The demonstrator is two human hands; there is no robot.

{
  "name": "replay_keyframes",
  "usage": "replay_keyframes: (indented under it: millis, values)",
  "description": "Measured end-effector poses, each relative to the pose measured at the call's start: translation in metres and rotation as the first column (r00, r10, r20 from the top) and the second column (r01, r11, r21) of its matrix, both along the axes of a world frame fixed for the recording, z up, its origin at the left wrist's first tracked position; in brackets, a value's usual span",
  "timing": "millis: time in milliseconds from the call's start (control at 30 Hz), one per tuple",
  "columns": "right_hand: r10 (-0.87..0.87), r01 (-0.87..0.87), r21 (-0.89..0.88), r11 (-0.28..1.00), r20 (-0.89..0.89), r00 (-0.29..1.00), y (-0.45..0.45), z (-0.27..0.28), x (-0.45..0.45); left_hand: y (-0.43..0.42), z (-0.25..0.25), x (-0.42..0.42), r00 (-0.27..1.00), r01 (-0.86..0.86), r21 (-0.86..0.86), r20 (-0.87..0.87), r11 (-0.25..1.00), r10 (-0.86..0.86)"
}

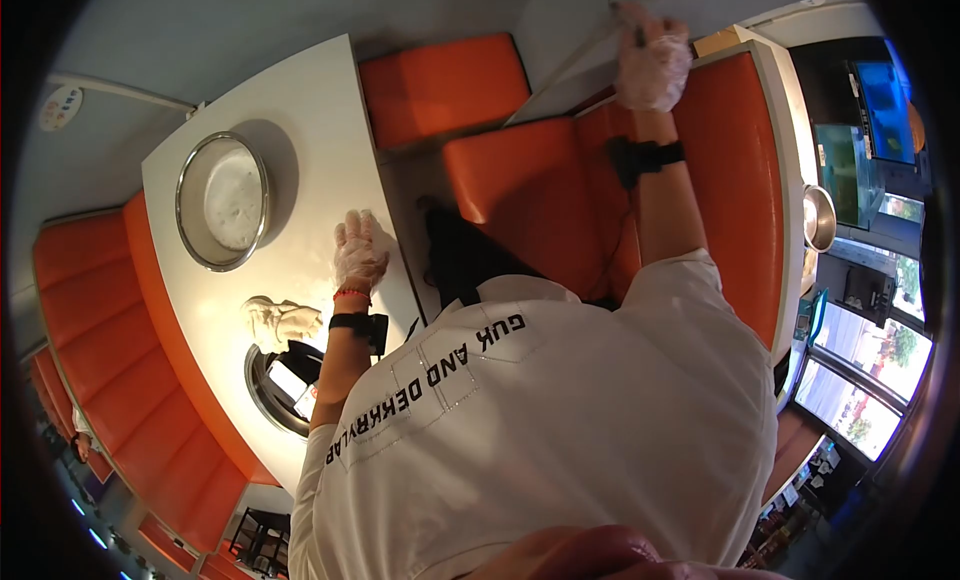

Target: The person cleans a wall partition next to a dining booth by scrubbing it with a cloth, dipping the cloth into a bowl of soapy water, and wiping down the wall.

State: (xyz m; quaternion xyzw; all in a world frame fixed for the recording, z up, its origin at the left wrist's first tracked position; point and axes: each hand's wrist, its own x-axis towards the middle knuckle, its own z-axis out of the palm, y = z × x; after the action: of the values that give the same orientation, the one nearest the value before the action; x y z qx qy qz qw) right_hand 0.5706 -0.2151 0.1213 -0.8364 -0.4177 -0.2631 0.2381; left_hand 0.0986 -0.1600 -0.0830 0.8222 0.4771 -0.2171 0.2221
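My left hand (360, 252), in a clear plastic glove, lies flat on the white table (320, 130) with its fingers stretched out, holding nothing. Beside it stands a round metal basin (181, 205) with white, foamy liquid inside. A crumpled pale cloth (280, 321) lies near my left wrist. My right hand (654, 68), gloved too, is raised by the grey wall above the orange seat back. Its fingers are curled, one pointing up, and small dark bits show at them; what they hold is not clear.
A round dark-rimmed fitting (257, 392) sits in the table, with a lit screen (287, 380) by it. Orange benches (445, 90) surround the table. Another metal bowl (820, 219) stands beyond the seat back (725, 180). A dark stool (262, 540) is at lower left.
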Motion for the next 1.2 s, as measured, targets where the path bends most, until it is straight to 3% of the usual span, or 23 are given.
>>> replay_keyframes:
  millis: [100, 233, 367, 400, 500, 533, 633, 667, 700, 733, 833, 933, 1033, 1133, 1200]
  values:
    - [0.097, -0.097, 0.166, 0.981, 0.011, 0.995, 0.001, 0.0, 0.011, -0.003, 0.005, 0.008, 0.999, -0.042, -0.007, -0.029, 0.999, 0.042]
    - [0.076, -0.068, 0.114, 0.991, -0.067, 0.995, 0.002, -0.061, 0.018, -0.004, -0.002, 0.007, 0.999, -0.021, 0.022, -0.038, 1.0, 0.022]
    - [0.078, -0.04, 0.116, 0.992, -0.348, 0.934, -0.005, -0.111, 0.025, -0.002, 0.004, 0.012, 0.999, -0.02, 0.02, -0.038, 1.0, 0.021]
    - [-0.014, 0.021, 0.013, 1.0, -0.383, 0.924, -0.007, -0.121, 0.025, -0.002, 0.008, 0.014, 0.999, -0.032, 0.01, -0.034, 0.999, 0.032]
    - [-0.001, 0.109, 0.155, 0.982, -0.571, 0.821, -0.012, -0.112, 0.022, -0.003, 0.002, 0.013, 1.0, -0.026, 0.046, -0.013, 0.999, 0.026]
    - [0.056, 0.046, 0.227, 0.973, -0.422, 0.905, -0.016, -0.096, 0.02, -0.004, -0.01, 0.007, 1.0, -0.001, 0.093, 0.006, 0.996, 0.0]
    - [0.166, -0.057, 0.463, 0.885, -0.198, 0.966, -0.007, -0.047, 0.026, -0.002, -0.011, 0.012, 1.0, -0.017, 0.086, 0.014, 0.996, 0.015]
    - [-0.09, 0.202, 0.288, 0.936, -0.359, 0.929, -0.004, -0.017, 0.007, -0.002, -0.01, 0.016, 0.999, -0.051, 0.051, 0.011, 0.997, 0.051]
    - [0.013, 0.121, 0.414, 0.902, -0.308, 0.951, 0.006, -0.009, 0.009, -0.002, 0.0, 0.024, 0.984, -0.147, -0.009, 0.099, 0.989, 0.147]
    - [0.102, 0.048, 0.532, 0.845, -0.249, 0.963, 0.017, -0.014, 0.012, -0.002, -0.016, 0.013, 0.999, -0.013, 0.104, 0.037, 0.994, 0.01]
    - [0.072, 0.09, 0.532, 0.842, -0.277, 0.958, 0.022, -0.027, 0.007, -0.004, -0.001, 0.021, 0.997, -0.082, 0.0, -0.012, 0.997, 0.082]
    - [0.085, 0.178, 0.477, 0.86, -0.479, 0.874, 0.02, -0.041, 0.007, -0.002, -0.009, 0.017, 0.996, -0.087, -0.007, -0.008, 0.996, 0.087]
    - [0.094, 0.162, 0.475, 0.865, -0.471, 0.877, 0.017, -0.058, 0.006, 0.0, -0.028, 0.008, 0.999, -0.024, 0.046, 0.026, 0.999, 0.023]
    - [0.201, 0.057, 0.561, 0.826, -0.386, 0.9, 0.018, -0.071, 0.01, -0.003, -0.022, 0.018, 0.998, -0.054, 0.095, 0.033, 0.994, 0.051]
    - [0.162, 0.037, 0.544, 0.838, -0.314, 0.935, 0.018, -0.076, 0.001, -0.002, -0.01, 0.029, 0.996, -0.057, 0.132, 0.079, 0.99, 0.047]
